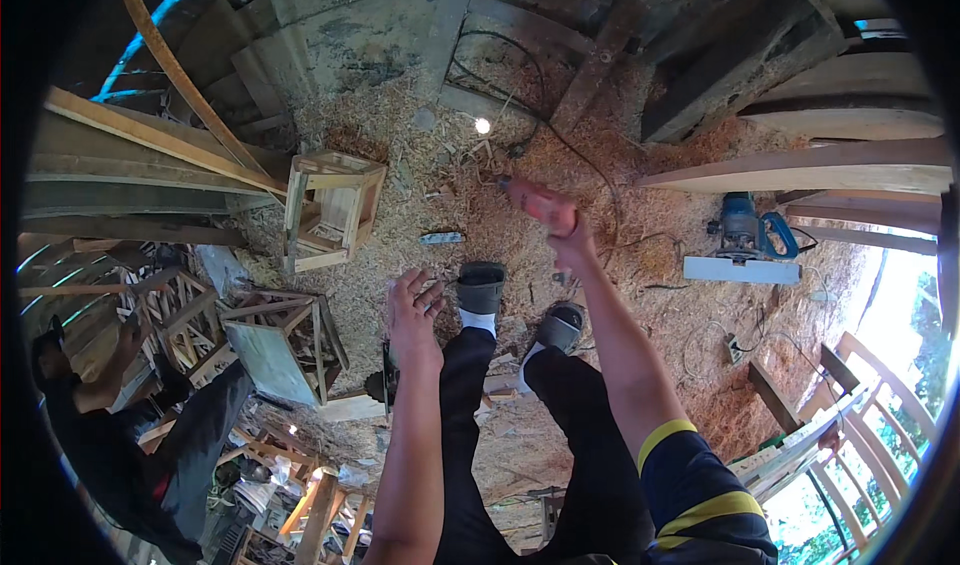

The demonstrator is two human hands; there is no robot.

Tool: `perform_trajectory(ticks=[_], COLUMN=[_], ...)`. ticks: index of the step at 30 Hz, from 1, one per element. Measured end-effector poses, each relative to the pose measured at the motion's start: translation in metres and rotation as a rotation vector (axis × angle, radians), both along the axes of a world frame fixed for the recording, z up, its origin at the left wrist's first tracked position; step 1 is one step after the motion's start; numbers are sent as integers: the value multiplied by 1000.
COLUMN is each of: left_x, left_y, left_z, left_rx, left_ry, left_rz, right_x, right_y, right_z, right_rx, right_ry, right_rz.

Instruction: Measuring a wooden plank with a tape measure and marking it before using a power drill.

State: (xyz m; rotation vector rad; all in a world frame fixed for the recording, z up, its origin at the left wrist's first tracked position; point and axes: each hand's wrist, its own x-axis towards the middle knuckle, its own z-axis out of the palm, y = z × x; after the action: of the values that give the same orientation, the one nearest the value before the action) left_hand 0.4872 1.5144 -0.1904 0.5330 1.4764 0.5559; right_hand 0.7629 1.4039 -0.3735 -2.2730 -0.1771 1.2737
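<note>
My right hand (572, 248) is closed round the rear of a red power drill (540, 205), slightly blurred. The drill's dark front end points up and to the left, above the floor. My left hand (412, 310) hangs open with fingers apart, holding nothing, left of my shoes (481, 287). A small blue and white object (442, 238) lies on the shavings just beyond it. Beside my left forearm is a dark tool (380, 385), partly hidden.
Wood shavings cover the floor, crossed by a dark cord (590, 160). Wooden frames (350, 215) (285, 350) stand left. A blue power tool with a pale base plate (742, 269) sits right, near curved planks (800, 170). Another person (130, 435) is at far left.
</note>
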Motion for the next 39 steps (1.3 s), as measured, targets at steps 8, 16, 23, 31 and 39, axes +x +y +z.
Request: perform_trajectory(ticks=[8, 16, 23, 31, 39], left_x=[29, -6, 80, 173, 191], left_y=[-22, -24, -19, -79, -184], left_z=[-2, 103, 337, 552, 607], left_rx=[-126, -75, 180, 407, 205], left_ry=[-7, 98, -311, -748, -743], left_rz=[166, 17, -554, -888, -933], right_x=[23, 17, -22, -82, -144], right_y=[27, -65, -190, -284, -385], right_z=[82, 354, 599, 718, 763], right_rx=[158, 509, 775, 1136, 1269], right_ry=[318, 443, 552, 359, 200], right_rz=[-313, -503, -696, -652, -881])
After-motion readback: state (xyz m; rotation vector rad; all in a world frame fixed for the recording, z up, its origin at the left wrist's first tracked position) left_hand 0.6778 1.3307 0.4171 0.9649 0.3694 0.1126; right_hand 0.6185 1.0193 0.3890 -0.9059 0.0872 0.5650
